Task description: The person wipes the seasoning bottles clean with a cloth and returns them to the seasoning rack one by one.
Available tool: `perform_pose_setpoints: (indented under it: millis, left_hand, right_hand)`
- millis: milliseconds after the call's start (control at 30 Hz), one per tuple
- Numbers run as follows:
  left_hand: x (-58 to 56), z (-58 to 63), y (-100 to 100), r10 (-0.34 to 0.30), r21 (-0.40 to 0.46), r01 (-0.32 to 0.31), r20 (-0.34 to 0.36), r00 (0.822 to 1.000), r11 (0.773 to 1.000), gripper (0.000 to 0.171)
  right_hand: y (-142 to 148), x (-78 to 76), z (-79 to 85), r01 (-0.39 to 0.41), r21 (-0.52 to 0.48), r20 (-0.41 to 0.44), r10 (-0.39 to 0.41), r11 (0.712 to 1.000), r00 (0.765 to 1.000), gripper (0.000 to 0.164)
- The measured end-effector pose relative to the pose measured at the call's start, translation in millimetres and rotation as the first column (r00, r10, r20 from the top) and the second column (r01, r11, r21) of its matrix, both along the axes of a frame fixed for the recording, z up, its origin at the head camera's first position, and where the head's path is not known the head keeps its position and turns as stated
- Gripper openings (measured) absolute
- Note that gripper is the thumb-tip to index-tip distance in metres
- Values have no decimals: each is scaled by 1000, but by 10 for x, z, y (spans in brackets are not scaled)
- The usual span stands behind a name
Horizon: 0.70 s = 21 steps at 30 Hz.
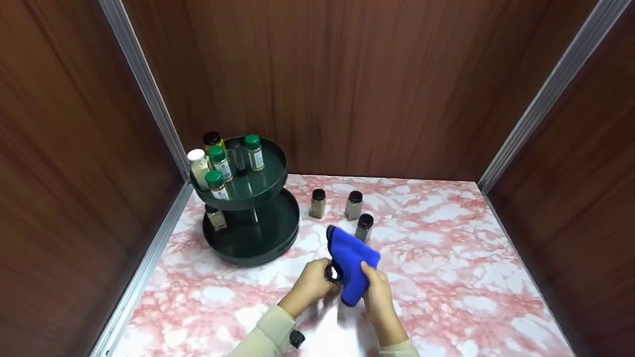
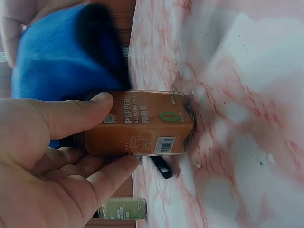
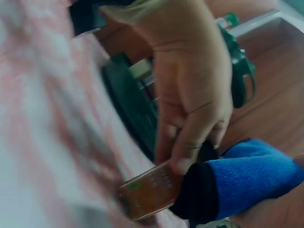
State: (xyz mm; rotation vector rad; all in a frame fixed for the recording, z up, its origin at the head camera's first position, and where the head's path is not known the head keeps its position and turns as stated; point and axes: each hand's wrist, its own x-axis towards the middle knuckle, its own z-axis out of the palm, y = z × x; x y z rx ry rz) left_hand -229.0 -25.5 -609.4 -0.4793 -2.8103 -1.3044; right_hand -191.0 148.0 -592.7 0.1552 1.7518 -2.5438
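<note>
My left hand [image 1: 315,280] grips a clear square spice jar [image 2: 154,123] labelled pepper, full of orange-brown powder. In the left wrist view the thumb lies on one side of the jar and fingers on the other, near its dark top. The jar's base is close to the marbled tabletop; whether it touches I cannot tell. A blue cloth [image 1: 349,260] with dark edging is held by my right hand [image 1: 379,295], thumb on top. The cloth lies against the jar's top end and partly hides it.
A dark green two-tier rack [image 1: 250,245] stands at left, with several bottles [image 1: 256,159] on its upper tier and one jar [image 1: 217,220] below. Three black-capped jars [image 1: 318,206] stand beyond my hands. Wood-patterned walls [image 1: 347,89] enclose the back and sides.
</note>
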Motion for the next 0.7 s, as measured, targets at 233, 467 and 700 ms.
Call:
perform_pose_setpoints:
  millis: [233, 467, 700]
  left_hand:
    - [0, -8, 9, 16, -44, -18, -47, 999, 999, 34]
    - [20, -1, 17, 46, -43, -45, 9, 999, 998, 49]
    - [40, -23, 17, 33, -17, -33, 9, 999, 999, 47]
  right_hand:
    - [-142, -203, -312, 107, -19, -16, -108, 994, 994, 39]
    - [-139, -159, -512, 121, 130, 72, -131, 984, 989, 36]
    - [38, -55, -385, 66, 268, 130, -104, 961, 986, 39]
